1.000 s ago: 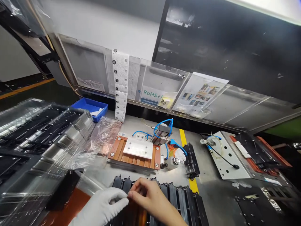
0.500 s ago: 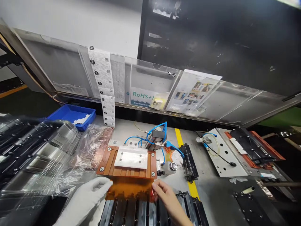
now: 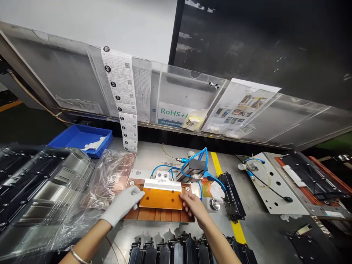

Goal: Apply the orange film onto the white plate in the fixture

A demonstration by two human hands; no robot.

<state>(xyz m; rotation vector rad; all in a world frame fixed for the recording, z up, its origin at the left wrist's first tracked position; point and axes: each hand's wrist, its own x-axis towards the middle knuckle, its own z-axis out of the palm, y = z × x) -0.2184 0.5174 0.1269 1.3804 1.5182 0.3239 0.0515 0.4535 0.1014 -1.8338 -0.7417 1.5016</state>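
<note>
An amber film sheet lies over the metal plate of a brown fixture in the middle of the bench. My left hand, in a white glove, holds the sheet's left edge. At the sheet's right edge my bare right hand pinches it against the fixture. Only a strip of the silver plate shows behind the sheet. Blue air hoses run to a small valve block just behind the fixture.
A row of black parts lies along the near edge. Clear plastic trays and crumpled film fill the left, with a blue bin behind. On the right stand a white perforated plate, another black part and a yellow floor-tape line.
Both hands lifted the amber sheet off the black parts near me, carried it away from me and laid it over the fixture's silver plate. The view shifted forward.
</note>
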